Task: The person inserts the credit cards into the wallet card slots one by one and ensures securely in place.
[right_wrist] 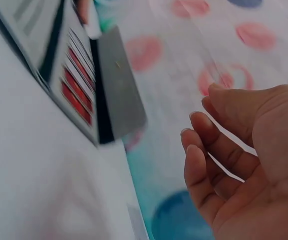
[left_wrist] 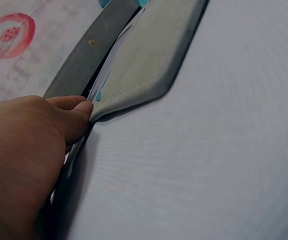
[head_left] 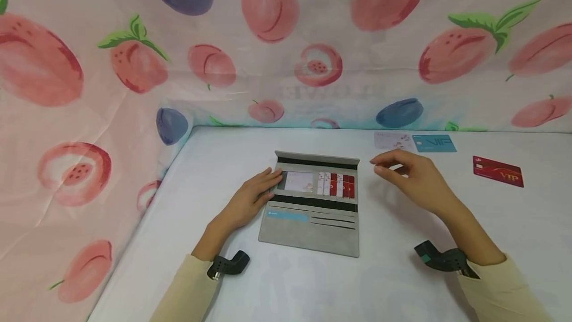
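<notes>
Grey wallet (head_left: 308, 242) lying unfolded at centre of head frame, looking light, bendable, perhaps slick; side edges probably offering best hold. Left hand (head_left: 250, 198) pinching its left edge; right hand (head_left: 415, 175), loosely curled, hovering empty right of centre. Left wrist view revealing brass-coloured snap (left_wrist: 92, 42) on flap (left_wrist: 87, 60), which head view is not showing.

Passage: tabletop (head_left: 308, 287) on near side of wallet (head_left: 308, 242); obstacles: left hand (head_left: 246, 200) at left, right hand (head_left: 417, 178) at right, raised flap (head_left: 313, 157) far

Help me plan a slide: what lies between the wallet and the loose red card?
Head view: the right hand shows between the wallet and red card, above white table.
</notes>
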Demonstrator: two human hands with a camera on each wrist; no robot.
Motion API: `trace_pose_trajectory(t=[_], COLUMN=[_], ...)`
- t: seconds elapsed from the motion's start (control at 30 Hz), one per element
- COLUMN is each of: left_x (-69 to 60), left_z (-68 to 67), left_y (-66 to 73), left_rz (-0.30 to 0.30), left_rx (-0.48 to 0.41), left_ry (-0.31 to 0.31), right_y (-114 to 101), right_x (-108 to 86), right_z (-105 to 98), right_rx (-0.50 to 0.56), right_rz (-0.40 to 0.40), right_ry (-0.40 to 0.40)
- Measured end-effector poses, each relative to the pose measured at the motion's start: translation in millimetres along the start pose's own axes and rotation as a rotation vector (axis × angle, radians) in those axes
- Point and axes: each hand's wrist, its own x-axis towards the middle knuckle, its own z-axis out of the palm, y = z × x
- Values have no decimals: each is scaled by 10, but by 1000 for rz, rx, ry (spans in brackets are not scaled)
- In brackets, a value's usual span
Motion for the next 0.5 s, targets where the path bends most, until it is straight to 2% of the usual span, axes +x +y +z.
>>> trace_pose_trajectory(t=[0.27,0.5], left_x=[-3,-7], left_z=[15,-12], left_y=[11,16], left_rz=[-2,-10], left_rx=[4,7], left_ry=[-3,-4], right_y=[501,918], right_x=[-59,-176], right_z=[-387,-722], right_rx=[-7,-63], right_rz=[135,287], right_ry=[45,141])
